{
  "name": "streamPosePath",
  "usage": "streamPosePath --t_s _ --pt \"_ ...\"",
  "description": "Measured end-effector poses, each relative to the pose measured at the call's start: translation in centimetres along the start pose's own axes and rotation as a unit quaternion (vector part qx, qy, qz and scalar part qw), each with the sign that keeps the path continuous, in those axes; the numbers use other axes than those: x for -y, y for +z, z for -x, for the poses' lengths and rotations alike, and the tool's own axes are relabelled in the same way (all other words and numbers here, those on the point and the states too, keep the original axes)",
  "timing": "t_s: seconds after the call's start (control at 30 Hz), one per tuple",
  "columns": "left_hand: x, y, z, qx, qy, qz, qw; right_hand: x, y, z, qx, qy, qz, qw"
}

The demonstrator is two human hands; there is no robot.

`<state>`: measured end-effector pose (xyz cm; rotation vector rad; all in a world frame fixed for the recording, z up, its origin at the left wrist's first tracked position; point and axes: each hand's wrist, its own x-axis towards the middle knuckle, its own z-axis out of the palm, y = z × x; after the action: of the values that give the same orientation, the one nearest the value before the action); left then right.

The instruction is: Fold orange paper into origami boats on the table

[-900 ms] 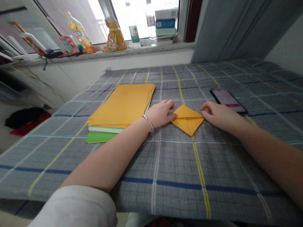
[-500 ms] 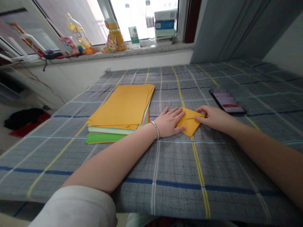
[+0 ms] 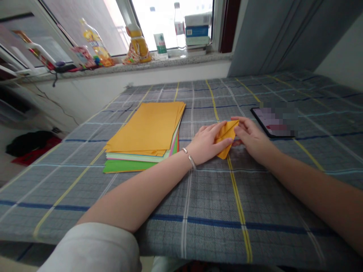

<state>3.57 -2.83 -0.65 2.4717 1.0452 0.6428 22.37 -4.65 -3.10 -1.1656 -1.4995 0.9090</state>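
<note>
A folded piece of orange paper [image 3: 226,140] is held between my two hands, tilted up a little from the checked cloth. My left hand [image 3: 209,142], a silver bangle at its wrist, grips the paper's left side, thumb on the near face and fingers behind. At the paper's right edge, my right hand [image 3: 249,135] pinches the upper corner between thumb and fingers. Part of the paper is hidden behind the fingers. Left of my hands lies a stack of coloured paper [image 3: 147,126], orange on top, with green and white sheets showing below.
A phone [image 3: 272,122] lies on the checked tablecloth [image 3: 210,196] to the right of my right hand. Behind the table, bottles [image 3: 96,43], a pack of boxes [image 3: 197,30] and other items stand on the windowsill [image 3: 170,62].
The orange paper has come up off the cloth and turned on edge. My left hand has gone from lying flat on it to gripping it; my right hand has moved slightly up.
</note>
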Motion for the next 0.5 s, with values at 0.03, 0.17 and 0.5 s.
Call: streamPosePath --t_s 0.03,0.17,0.5 --pt "-0.1 0.2 0.1 -0.018 0.014 0.024 0.999 0.1 0.0 0.1 0.011 -0.017 0.008 1.000" --pt "0.3 1.0 0.2 -0.062 0.097 0.087 0.990 0.0 0.0 0.6 0.019 -0.084 0.055 0.995" --pt "1.9 -0.4 0.3 -0.133 0.252 -0.211 0.935 -0.2 -0.3 0.2 -0.044 -0.157 0.217 0.962"
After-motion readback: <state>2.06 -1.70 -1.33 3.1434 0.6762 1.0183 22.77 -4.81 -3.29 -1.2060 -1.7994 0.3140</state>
